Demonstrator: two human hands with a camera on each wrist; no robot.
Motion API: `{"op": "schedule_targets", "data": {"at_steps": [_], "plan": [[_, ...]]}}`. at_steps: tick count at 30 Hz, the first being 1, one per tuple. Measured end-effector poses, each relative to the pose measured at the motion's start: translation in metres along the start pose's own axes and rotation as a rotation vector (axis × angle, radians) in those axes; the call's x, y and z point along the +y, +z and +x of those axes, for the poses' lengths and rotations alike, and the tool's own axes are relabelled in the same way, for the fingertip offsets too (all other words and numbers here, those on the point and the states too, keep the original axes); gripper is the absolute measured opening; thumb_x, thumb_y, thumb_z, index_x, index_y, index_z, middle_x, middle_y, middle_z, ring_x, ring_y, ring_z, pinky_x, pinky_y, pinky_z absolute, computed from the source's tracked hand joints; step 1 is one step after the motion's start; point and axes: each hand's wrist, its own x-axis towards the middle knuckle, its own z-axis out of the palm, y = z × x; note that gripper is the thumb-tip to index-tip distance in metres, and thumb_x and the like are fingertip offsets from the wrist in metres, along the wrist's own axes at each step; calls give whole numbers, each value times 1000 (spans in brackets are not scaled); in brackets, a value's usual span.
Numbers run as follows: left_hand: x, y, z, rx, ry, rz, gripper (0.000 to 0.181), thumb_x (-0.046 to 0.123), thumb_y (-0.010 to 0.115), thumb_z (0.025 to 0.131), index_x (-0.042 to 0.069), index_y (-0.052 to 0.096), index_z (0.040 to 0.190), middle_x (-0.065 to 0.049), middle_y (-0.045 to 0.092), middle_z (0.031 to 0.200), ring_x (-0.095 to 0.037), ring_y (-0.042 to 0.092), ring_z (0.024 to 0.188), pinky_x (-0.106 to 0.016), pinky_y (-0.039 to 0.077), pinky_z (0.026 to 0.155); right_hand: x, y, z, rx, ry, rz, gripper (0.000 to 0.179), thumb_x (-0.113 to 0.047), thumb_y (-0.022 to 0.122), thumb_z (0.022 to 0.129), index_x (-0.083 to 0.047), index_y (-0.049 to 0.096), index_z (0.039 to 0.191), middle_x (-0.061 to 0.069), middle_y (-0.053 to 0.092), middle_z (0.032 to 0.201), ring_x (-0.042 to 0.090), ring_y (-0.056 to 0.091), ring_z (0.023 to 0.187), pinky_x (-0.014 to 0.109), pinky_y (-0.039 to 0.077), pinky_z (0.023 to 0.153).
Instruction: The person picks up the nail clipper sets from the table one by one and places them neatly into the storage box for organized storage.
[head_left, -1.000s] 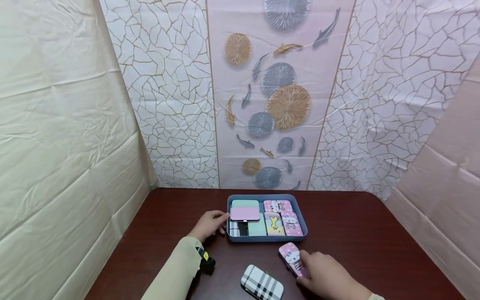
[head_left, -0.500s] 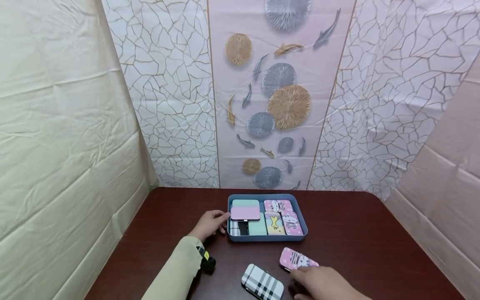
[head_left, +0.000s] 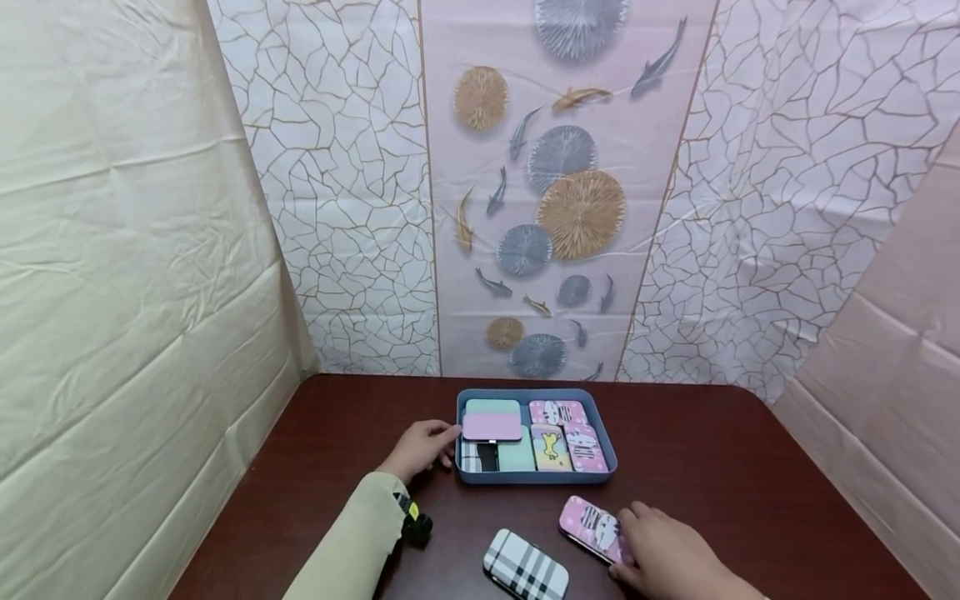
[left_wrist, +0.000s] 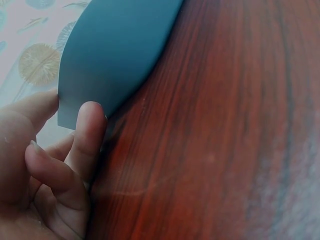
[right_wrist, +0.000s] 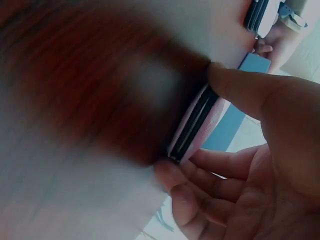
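My right hand [head_left: 667, 550] pinches the near end of a pink cartoon-cat clasp case [head_left: 588, 523] on the table. In the right wrist view, thumb and fingers sit at opposite ends of the case's dark seam side [right_wrist: 192, 125]. My left hand [head_left: 420, 450] is at the left side of a blue tray [head_left: 532, 477]. One fingertip reaches the tray's rim and another lies against its outer wall [left_wrist: 115, 50] in the left wrist view. A black-and-white plaid case [head_left: 527, 567] lies left of the pink one.
Inside the tray are mint cases [head_left: 515, 452], a plain pink case [head_left: 492, 427] lying on top of others, a yellow dog-print case [head_left: 551, 448] and pink cat cases [head_left: 585, 448]. A patterned cloth [head_left: 525, 200] hangs behind the dark red table [head_left: 360, 417].
The pink cat case was turned round so its print faces the other way. My right hand shifted its hold to the case's near right end. The left hand stays at the tray.
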Motion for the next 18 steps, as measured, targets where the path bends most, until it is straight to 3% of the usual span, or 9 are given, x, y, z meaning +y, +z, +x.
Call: {"op": "schedule_targets", "data": {"at_steps": [6, 12, 18], "plan": [[1, 0, -1, 6, -4, 9, 47, 50, 68, 110, 9, 75, 130, -6, 76, 92, -19, 73, 72, -32, 52, 63, -1, 2, 7, -4, -32, 81, 55, -43, 98, 81, -9, 71, 115, -3, 58, 99, 9, 53, 82, 44, 55, 75], [0, 2, 0, -4, 6, -3, 45, 49, 67, 110, 9, 76, 128, -6, 75, 92, -20, 74, 72, -32, 52, 62, 1, -1, 15, 50, -60, 200, 57, -37, 100, 79, -12, 73, 122, -5, 60, 108, 4, 54, 84, 36, 55, 75], [0, 0, 1, 1, 1, -5, 46, 50, 68, 109, 9, 76, 128, -6, 75, 91, -19, 74, 72, -32, 52, 61, -2, -8, 35, 129, -118, 260, 59, -33, 102, 77, -10, 75, 124, -3, 66, 114, 8, 58, 92, 37, 57, 82]]}}
